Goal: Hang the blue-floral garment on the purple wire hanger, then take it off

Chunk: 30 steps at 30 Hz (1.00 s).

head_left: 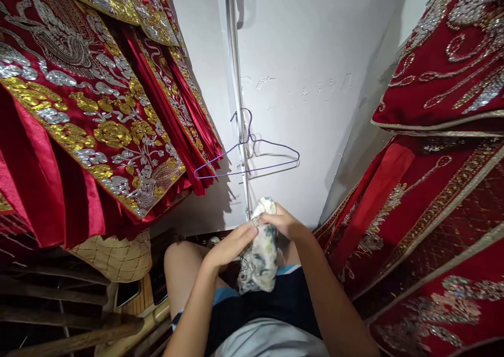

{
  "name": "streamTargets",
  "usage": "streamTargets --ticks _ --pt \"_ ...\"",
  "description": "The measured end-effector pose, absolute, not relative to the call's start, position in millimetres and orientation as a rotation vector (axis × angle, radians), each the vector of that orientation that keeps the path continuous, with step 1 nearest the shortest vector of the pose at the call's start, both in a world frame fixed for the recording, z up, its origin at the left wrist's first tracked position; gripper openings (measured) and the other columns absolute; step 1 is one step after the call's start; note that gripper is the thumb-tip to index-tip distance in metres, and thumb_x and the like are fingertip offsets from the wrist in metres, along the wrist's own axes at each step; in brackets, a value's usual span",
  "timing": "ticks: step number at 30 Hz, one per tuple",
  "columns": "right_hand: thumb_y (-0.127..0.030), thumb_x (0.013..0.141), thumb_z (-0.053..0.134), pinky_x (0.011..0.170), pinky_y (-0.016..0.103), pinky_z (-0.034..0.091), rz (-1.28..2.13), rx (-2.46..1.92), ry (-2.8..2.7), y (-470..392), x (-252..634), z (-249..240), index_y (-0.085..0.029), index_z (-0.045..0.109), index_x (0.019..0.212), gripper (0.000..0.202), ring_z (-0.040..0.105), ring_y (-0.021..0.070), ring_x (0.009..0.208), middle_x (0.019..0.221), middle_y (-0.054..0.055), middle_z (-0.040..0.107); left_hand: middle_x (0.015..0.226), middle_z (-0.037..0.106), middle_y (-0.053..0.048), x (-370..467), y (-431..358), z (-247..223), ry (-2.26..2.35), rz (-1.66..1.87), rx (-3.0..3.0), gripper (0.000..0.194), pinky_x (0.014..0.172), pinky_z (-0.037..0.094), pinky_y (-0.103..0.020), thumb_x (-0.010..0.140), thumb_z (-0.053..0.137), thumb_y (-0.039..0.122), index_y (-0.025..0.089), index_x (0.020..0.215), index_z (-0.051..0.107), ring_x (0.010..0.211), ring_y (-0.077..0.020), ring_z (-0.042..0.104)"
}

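Note:
A bunched-up cloth, cream with dark blue-green and yellowish patches, is held over my lap. My left hand grips it from the left side, its fingers pressed against the upper part. From the right, my right hand holds the top, with thumb and fingers closed on the fabric. Some of the fingers are hidden behind the cloth. Above both hands, a purple wire hanger hangs from a narrow metal rail on the wall, with nothing on it.
Red garments with gold and silver sequins hang at the left. More beaded red garments hang close on the right. A white wall with a vertical metal rail stands ahead. A wooden chair and a phone are at the lower left.

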State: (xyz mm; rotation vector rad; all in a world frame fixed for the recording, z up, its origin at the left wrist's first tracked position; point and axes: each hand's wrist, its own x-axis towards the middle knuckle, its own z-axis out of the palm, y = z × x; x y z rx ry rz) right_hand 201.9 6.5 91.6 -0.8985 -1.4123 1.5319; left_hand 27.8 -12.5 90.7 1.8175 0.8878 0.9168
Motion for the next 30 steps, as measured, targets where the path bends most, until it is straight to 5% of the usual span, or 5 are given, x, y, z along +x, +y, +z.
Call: streamTargets --ticks 5,12,16,21,30 --pt "-0.023 0.07 0.059 0.064 0.027 0.044 1.113 -0.87 -1.556 44.8 219.7 123.9 -0.017 0.061 0.064 0.009 0.058 0.017 0.067 0.066 -0.001 0.063 0.087 0.071 -0.005 -16.7 -9.3 84.2 1.138 0.381 2.067 0.055 0.076 0.047 -0.03 0.088 0.05 0.068 0.016 0.087 0.068 0.084 -0.0248 0.063" --pt "-0.028 0.076 0.061 0.105 0.036 0.041 0.684 -0.794 -1.473 117.6 207.7 112.8 -0.018 0.074 0.102 0.03 0.062 0.023 0.113 0.114 0.008 0.072 0.073 0.068 -0.008 -77.7 -6.4 110.9 1.745 -0.016 2.344 0.064 0.079 0.043 -0.038 0.086 0.037 0.077 0.021 0.064 0.058 0.077 -0.0291 0.065" --pt "-0.039 0.079 0.06 0.084 0.034 0.049 0.865 -0.862 -1.604 129.7 204.5 95.7 -0.017 0.072 0.081 0.025 0.064 0.0217 0.086 0.082 0.005 0.071 0.097 0.074 -0.016 -91.7 -4.7 125.6 1.788 0.049 2.455 0.057 0.088 0.046 -0.044 0.088 0.042 0.068 0.019 0.078 0.07 0.097 -0.0362 0.067" --pt "-0.042 0.077 0.064 0.062 0.027 0.036 0.651 -0.952 -1.518 106.1 235.9 94.3 -0.02 0.052 0.06 0.03 0.046 0.0148 0.063 0.06 -0.003 0.048 0.13 0.068 -0.015 -102.9 4.1 145.2 1.698 0.563 2.481 0.054 0.102 0.046 -0.041 0.088 0.043 0.06 0.019 0.079 0.075 0.117 -0.0354 0.064" --pt "-0.039 0.083 0.059 0.054 0.026 0.018 0.372 -1.06 -1.515 68.1 263.9 119.4 -0.023 0.029 0.055 0.044 0.024 0.0102 0.058 0.059 -0.005 0.021 0.092 0.076 -0.011 -86.3 32.7 198.5 1.771 0.752 2.487 0.046 0.079 0.053 -0.039 0.081 0.052 0.061 0.021 0.062 0.064 0.085 -0.0319 0.069"
